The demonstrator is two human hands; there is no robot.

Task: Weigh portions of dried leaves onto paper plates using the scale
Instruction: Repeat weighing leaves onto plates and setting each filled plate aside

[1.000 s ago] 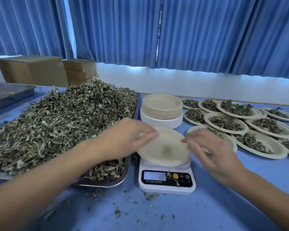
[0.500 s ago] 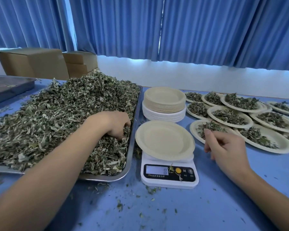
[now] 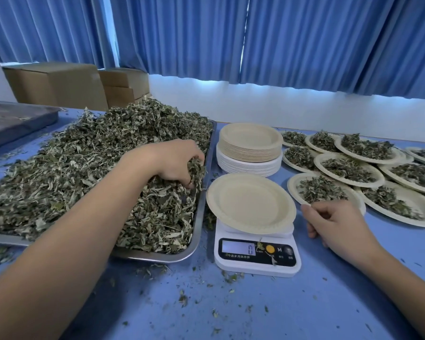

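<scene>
Head view: leaf-weighing station

Blue table (image 3: 304,303), bearing all items. Metal tray (image 3: 201,217), left, heaped with dried leaves (image 3: 84,168). Filled plates (image 3: 349,170), overlapping, far right. Stack of empty plates (image 3: 249,153), behind the scale. White scale (image 3: 257,256), centre, display reading 0; one empty paper plate (image 3: 250,203) on its platform. Left hand (image 3: 174,160), fingers curled round a clump of leaves at the tray's right edge. Right hand (image 3: 336,224), loosely curled, holding nothing, just right of the scale.
</scene>
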